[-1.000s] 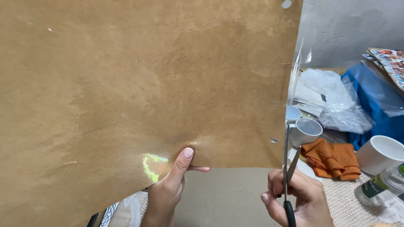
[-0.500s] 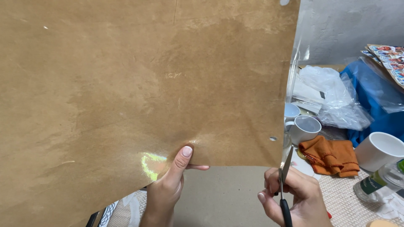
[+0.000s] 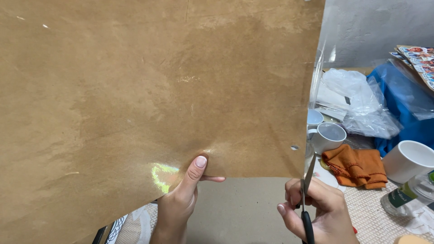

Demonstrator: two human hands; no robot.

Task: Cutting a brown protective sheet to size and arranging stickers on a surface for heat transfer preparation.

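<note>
At the bottom middle of the frame the left hand [image 3: 183, 199] pinches the lower edge of a big brown sheet [image 3: 153, 99], thumb pressed flat on the near face and the fingers tucked behind it. The sheet is held upright and fills the left and centre of the frame, from the top edge down to the hands; a small punched hole shows near its lower right corner and a pale greenish glint sits just left of the thumb.

At the bottom right, the right hand [image 3: 321, 212] is wrapped around the black handles of a pair of scissors [image 3: 307, 190], whose blades point upward and meet the sheet at its lower right corner, along its right edge.

Beyond that edge, at mid right, two white mugs [image 3: 327, 135] stand close together, with a crumpled orange cloth [image 3: 355, 165] just below them. A larger white cup [image 3: 409, 160] sits at the right border, above a clear bottle [image 3: 409, 196]. Behind them lie clear plastic bags [image 3: 357, 101] and something blue [image 3: 404, 104].
</note>
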